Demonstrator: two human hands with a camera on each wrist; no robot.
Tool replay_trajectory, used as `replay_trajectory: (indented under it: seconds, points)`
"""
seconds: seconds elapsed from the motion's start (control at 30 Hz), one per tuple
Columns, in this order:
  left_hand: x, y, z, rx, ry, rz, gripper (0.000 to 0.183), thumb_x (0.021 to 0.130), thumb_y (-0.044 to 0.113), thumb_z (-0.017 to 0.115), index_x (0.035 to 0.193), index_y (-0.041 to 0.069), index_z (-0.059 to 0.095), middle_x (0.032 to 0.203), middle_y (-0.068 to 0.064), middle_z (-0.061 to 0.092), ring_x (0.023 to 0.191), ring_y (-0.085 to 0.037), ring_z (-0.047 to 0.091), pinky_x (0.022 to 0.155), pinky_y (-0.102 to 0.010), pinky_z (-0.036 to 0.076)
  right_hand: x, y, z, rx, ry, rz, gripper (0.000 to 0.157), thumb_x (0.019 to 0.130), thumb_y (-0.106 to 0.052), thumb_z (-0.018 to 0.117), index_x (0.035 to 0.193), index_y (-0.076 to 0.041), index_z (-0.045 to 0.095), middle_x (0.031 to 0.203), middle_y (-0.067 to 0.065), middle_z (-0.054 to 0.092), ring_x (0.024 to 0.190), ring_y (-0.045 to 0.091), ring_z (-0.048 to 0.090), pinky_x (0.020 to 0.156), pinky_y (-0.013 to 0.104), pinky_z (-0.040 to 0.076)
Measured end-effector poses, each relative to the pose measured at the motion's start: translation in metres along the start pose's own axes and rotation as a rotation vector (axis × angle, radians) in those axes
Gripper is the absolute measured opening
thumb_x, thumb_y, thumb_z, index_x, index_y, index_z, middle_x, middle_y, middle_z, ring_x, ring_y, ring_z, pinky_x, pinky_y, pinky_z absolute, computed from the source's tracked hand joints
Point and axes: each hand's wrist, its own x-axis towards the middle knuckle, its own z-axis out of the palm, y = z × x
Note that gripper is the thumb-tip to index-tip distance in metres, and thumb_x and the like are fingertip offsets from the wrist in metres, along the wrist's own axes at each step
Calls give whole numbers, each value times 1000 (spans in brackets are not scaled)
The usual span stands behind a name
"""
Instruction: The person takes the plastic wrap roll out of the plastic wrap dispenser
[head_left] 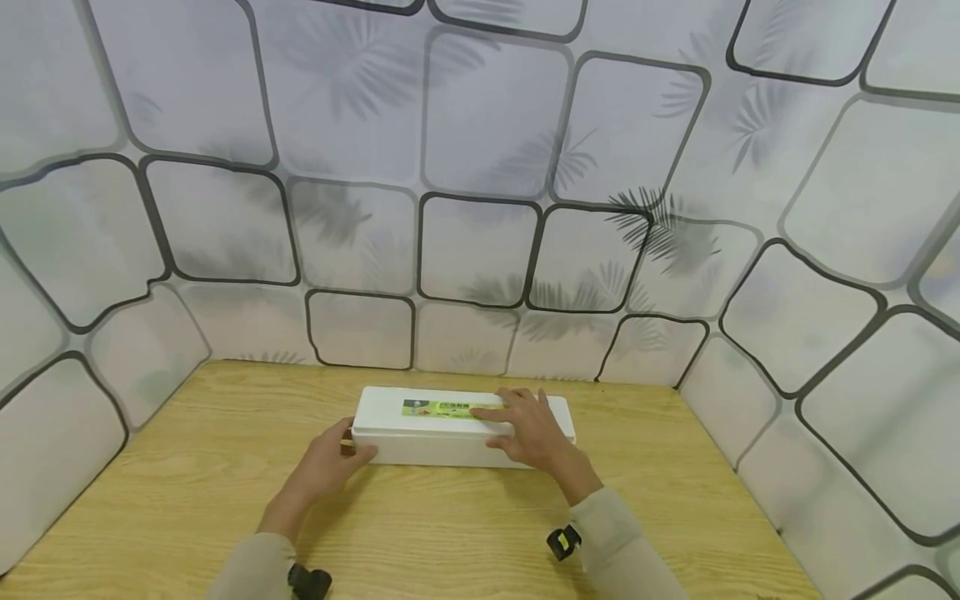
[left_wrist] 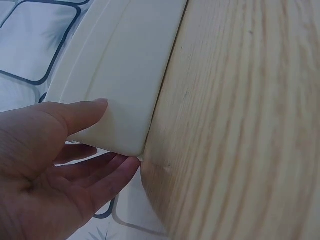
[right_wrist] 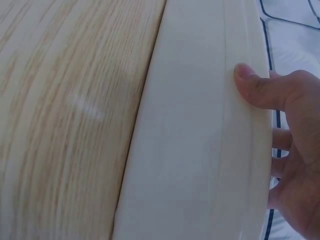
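A long white lidded box [head_left: 438,448] lies on the wooden table, its long side facing me. A green and yellow printed label [head_left: 442,408] runs along the lid [head_left: 386,406]. My left hand [head_left: 324,461] holds the box's left end: the thumb [left_wrist: 90,116] lies on the front face and the other fingers [left_wrist: 112,180] reach around the end near the bottom corner. Spread over the right part of the lid, my right hand [head_left: 531,429] rests its fingers on top, with the thumb [right_wrist: 252,85] against the front by the lid's rim. The lid sits on the box.
The light wooden table [head_left: 420,533] stretches around the box on all sides. Behind it and at both sides rise walls [head_left: 480,250] patterned with dark rounded outlines and grey leaves. Small black devices [head_left: 309,582] are strapped at both wrists.
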Motion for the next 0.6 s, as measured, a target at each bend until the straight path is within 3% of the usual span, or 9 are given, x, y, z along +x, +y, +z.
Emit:
replay_trajectory:
  seconds: [0.17,0.3,0.47,0.6]
  points:
    - [0,1,-1,16,-1,-1,60,98,18,71,145,-11,46,123,-28,66,106,-37,70,91,-49,61,1,0,-1,-30,10,-11,50,87,-32,83,135,-29,70,147,19,59,129,45,58,104,82,38]
    - [1,1,-3,29,6,-10,60,98,18,71,145,-10,47,123,-28,66,107,-38,70,91,-50,61,5,0,-3,-79,-21,-23,61,86,-37,84,142,-30,64,148,16,59,127,44,58,102,74,45]
    - [1,0,-2,27,-1,-1,59,98,16,71,144,-11,47,124,-29,66,107,-40,70,90,-50,62,12,3,1,-117,-147,-1,78,87,-55,76,155,-32,47,156,16,49,135,46,51,107,78,36]
    - [1,0,-1,25,2,4,56,98,16,71,142,-11,50,123,-28,67,106,-39,71,89,-48,62,14,6,7,-112,-166,-8,79,88,-55,76,157,-36,43,157,16,47,136,45,50,107,75,36]
